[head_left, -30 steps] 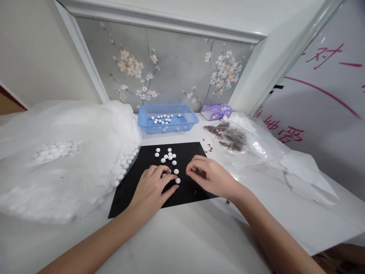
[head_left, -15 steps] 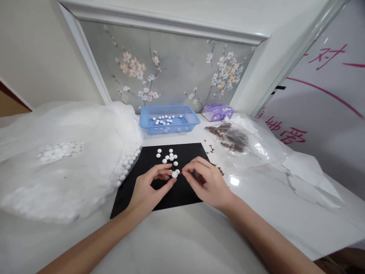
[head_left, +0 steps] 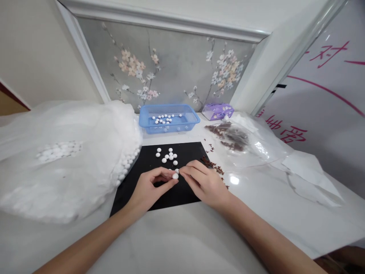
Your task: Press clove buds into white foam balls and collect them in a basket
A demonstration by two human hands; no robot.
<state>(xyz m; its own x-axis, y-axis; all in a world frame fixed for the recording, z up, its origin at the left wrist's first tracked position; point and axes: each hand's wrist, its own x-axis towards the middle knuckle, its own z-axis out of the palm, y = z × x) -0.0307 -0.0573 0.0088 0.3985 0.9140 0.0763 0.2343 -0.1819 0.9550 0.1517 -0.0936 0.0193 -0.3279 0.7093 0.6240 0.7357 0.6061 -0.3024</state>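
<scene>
My left hand (head_left: 149, 186) pinches a white round bead (head_left: 175, 176) between its fingertips, above a black mat (head_left: 182, 150). My right hand (head_left: 203, 182) curls close beside that bead, its fingertips nearly touching it. Whether those fingertips hold something small is hidden. Several more white beads (head_left: 168, 156) lie loose on the mat just beyond my hands. Dark brown flakes (head_left: 211, 163) are scattered over the mat's right corner, close to my right hand.
A blue plastic basket (head_left: 168, 129) holding several white beads stands behind the mat. To the left lies a large clear bag of white beads (head_left: 65, 152). To the right are a clear bag with brown bits (head_left: 228, 135), a purple box (head_left: 218, 111) and white paper (head_left: 308, 175).
My hands have drawn closer together around the pinched bead. More brown flakes now lie near the mat's right corner, and the camera has shifted slightly.
</scene>
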